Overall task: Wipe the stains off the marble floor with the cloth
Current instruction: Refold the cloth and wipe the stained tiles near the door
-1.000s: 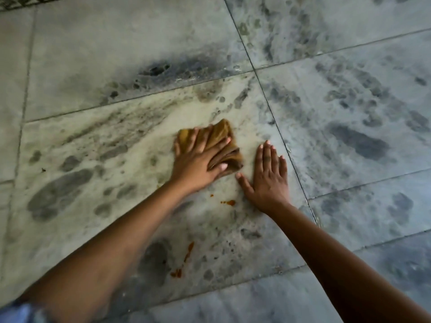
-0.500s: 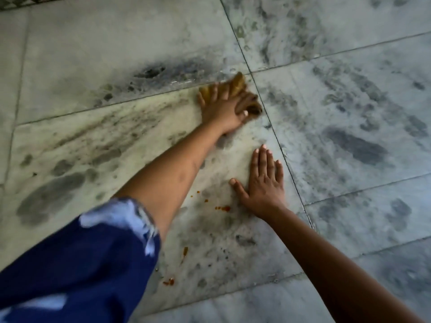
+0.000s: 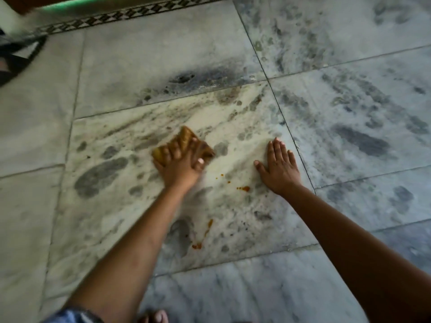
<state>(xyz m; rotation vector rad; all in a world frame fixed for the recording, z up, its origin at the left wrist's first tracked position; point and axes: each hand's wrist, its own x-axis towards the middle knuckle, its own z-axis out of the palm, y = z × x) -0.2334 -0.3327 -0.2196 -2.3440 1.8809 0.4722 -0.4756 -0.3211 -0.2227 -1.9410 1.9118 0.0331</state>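
Note:
A crumpled mustard-brown cloth lies on the pale marble floor tile. My left hand presses down on the cloth with fingers spread over it. My right hand rests flat on the tile to the right, palm down, fingers together, holding nothing. Orange-red stain spots lie between the two hands, and an orange-red streak runs nearer to me, below the left forearm. Part of the cloth is hidden under my fingers.
Grey marble tiles with dark mottling surround the pale one, with a black smudge beyond its far edge. A chequered border strip runs along the far wall. A dark sandal-like object sits at the far left. Toes show at the bottom edge.
My left hand has pulled the cloth back from the tile's far right corner toward me and to the left. My right hand has stayed flat in the same place.

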